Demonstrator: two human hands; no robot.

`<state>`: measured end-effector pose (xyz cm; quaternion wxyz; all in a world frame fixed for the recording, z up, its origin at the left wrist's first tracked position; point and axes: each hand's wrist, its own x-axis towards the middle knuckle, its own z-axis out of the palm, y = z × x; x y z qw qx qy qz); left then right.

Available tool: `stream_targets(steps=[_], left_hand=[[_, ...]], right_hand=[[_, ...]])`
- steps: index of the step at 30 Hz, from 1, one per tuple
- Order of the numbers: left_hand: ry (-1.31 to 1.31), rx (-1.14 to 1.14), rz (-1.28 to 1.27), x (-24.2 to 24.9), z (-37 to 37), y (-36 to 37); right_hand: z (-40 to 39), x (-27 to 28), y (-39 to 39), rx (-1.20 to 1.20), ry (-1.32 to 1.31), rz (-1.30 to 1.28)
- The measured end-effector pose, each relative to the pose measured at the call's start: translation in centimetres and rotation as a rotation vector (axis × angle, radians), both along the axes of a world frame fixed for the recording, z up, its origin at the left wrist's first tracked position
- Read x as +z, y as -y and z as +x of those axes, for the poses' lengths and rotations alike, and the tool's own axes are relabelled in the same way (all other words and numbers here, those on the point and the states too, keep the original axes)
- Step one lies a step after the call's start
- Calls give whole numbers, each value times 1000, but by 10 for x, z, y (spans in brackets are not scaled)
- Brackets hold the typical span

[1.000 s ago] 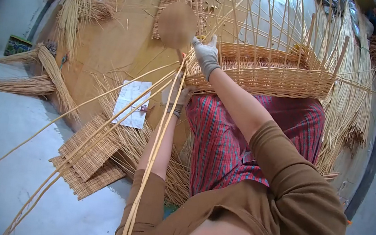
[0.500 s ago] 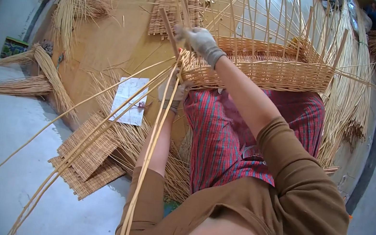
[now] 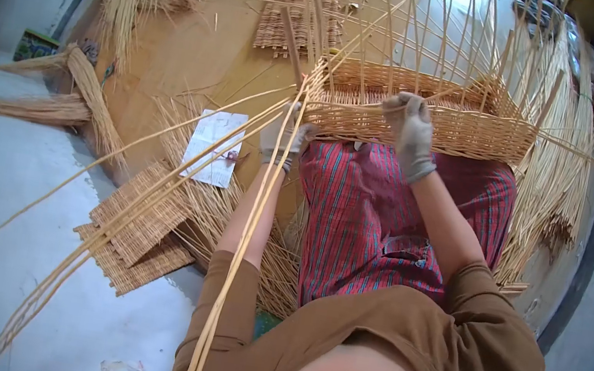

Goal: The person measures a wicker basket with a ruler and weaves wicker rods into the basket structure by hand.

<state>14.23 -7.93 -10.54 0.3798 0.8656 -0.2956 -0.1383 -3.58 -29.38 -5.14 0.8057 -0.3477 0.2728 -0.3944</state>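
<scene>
A rectangular wicker basket (image 3: 473,135), with tall stakes standing up from it, rests across the knees. My right hand (image 3: 414,132), in a pale glove, is closed on a thin wicker rod (image 3: 358,108) at the near rim, its fingers pinched together. The rod runs left from the fingers to the basket's left corner. My left hand (image 3: 273,140), also gloved, is closed around the basket's lower left corner; loose rods partly hide its fingers. Several long rods (image 3: 182,182) fan out from that corner toward the lower left. A flat wooden stake (image 3: 291,43) rises there.
Woven panels (image 3: 143,212) lie on the floor at left, near a white paper sheet (image 3: 212,146). Another woven panel (image 3: 283,18) is beyond the basket. Bundles of rods (image 3: 575,150) lie at right, with further bundles (image 3: 94,101) at left.
My right hand has moved from above the left corner rightward and down to the near rim, bringing the rod along it. My left hand stays at the corner. The view has shifted slightly.
</scene>
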Motion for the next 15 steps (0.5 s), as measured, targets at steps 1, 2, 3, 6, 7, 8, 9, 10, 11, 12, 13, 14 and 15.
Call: stream_targets(steps=[1,2,3,6,7,8,9,10,11,12,13,14,15], left_hand=[[150,-13,133,7,-10,0],[302,-19,264,25,-23,2],[313,-13,248,33,-29,13],[416,-66,-92,64,-60,41],[407,-55,-93,54,-49,50],[254,-85,26,38,-30,61],[100,-122,138,26,-18,69],[27,-138,97,24,-14,68],[26,-140,90,29,-16,69],[-45,-118,42,34,-19,67],[-111,-99,-9,41,-17,69],[-162,-151,-15,35,-11,69],[-165,-158,-25,33,-10,73]], right_hand=[[-8,0,7,13,0,2],[-15,-3,21,66,-216,-23],[-18,-6,38,110,-430,-56],[-35,-19,38,206,-352,27],[-39,-20,36,200,-339,8],[-40,-4,33,224,-382,19],[-40,-7,45,222,-386,7],[-39,-17,64,172,-380,-98],[-34,-13,74,123,-374,-196],[-26,-12,82,70,-475,-195],[-20,-15,80,61,-470,-199],[-15,-17,77,23,-432,-192],[-13,-18,74,-13,-400,-186]])
